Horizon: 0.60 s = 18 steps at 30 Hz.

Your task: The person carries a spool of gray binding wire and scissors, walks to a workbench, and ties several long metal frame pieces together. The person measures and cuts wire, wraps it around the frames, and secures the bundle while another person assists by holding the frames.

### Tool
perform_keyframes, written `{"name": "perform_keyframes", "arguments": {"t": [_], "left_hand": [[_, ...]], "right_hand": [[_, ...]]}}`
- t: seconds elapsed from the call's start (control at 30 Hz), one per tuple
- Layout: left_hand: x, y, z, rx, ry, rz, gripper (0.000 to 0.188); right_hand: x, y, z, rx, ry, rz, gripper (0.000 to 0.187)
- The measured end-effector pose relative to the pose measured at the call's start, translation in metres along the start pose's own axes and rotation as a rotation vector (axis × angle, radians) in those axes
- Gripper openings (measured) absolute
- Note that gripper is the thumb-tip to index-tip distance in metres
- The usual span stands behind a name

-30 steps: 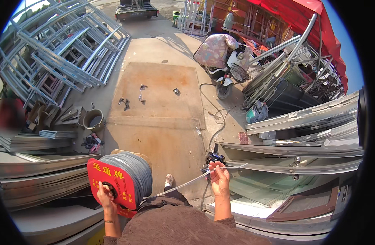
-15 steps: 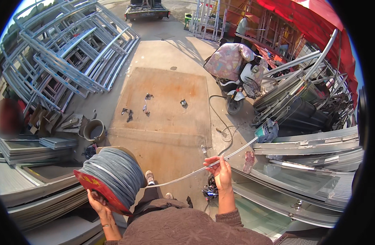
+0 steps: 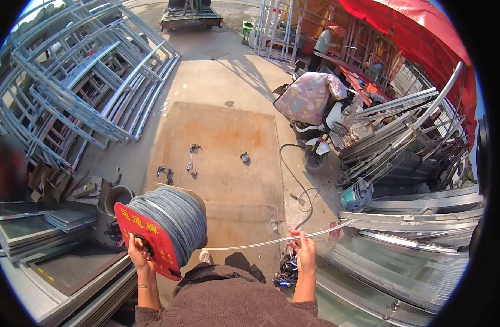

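A large spool (image 3: pixel 172 220) wound with grey strip, with a red cardboard end disc, is tilted in front of my body on the left. My left hand (image 3: pixel 141 257) grips it at the disc's centre hole, and some fingers are hidden inside. From the spool's right side a thin, pale strip (image 3: pixel 250 244) runs off to the right. My right hand (image 3: pixel 304 252) pinches this strip between thumb and fingers, and its loose end sticks out past the hand over the glazed panels.
Stacked framed panels (image 3: pixel 389 261) lie on my right and more panels (image 3: pixel 70 256) on my left. A bucket (image 3: pixel 118 200) stands beyond the spool. Metal frames (image 3: pixel 97 76) lean at far left. A covered scooter (image 3: pixel 312 101) and a person (image 3: pixel 323 44) are ahead right.
The spool has risen and shifted right, its red disc turning more toward me. My right hand is slightly lower and further right, still pinching the strip, whose end now reaches lower.
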<state>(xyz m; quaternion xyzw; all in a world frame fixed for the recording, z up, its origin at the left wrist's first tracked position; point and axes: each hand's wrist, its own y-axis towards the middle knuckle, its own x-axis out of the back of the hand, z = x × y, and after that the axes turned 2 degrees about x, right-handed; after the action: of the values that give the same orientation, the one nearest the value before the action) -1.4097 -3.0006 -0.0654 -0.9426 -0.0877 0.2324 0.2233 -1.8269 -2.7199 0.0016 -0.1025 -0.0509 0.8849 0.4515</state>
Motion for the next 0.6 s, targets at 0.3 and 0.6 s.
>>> {"name": "perform_keyframes", "arguments": {"t": [0.3,0.6], "left_hand": [[-0.159,0.087,-0.028,0.025,-0.093,0.334,0.056],[-0.309,0.159,-0.014,-0.004,0.152,0.305,0.06]], "right_hand": [[-0.005,0.158,-0.046,-0.14,0.158,0.075,0.034],[-0.092,0.492,-0.086,-0.185,0.201,0.229,0.033]]}}
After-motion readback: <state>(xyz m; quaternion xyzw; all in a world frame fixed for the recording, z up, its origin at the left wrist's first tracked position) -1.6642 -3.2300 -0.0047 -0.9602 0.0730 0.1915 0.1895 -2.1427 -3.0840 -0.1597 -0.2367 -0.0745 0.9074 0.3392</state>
